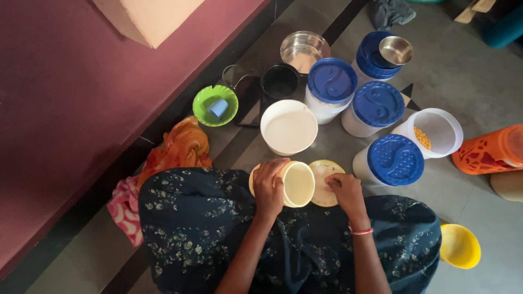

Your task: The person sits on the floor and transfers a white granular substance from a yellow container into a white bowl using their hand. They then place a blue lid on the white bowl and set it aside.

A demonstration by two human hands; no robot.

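Sitting on a grey stone floor [463, 81] beside a maroon wall [65, 109], a person's left hand [268, 188] grips a pale yellow plastic tub [297, 184], mouth tilted forward; the right hand [346, 190] rests fingers-down on its round yellow lid [322, 169], lying flat.

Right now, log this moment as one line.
left hand: grips yellow container rim | right hand: rests on yellow lid | nearby: open white tub, blue-lidded jars

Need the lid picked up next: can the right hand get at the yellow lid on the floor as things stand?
Probably yes. The right hand already rests on the yellow lid, with nothing lying over it; the left hand holds the yellow tub just beside it.
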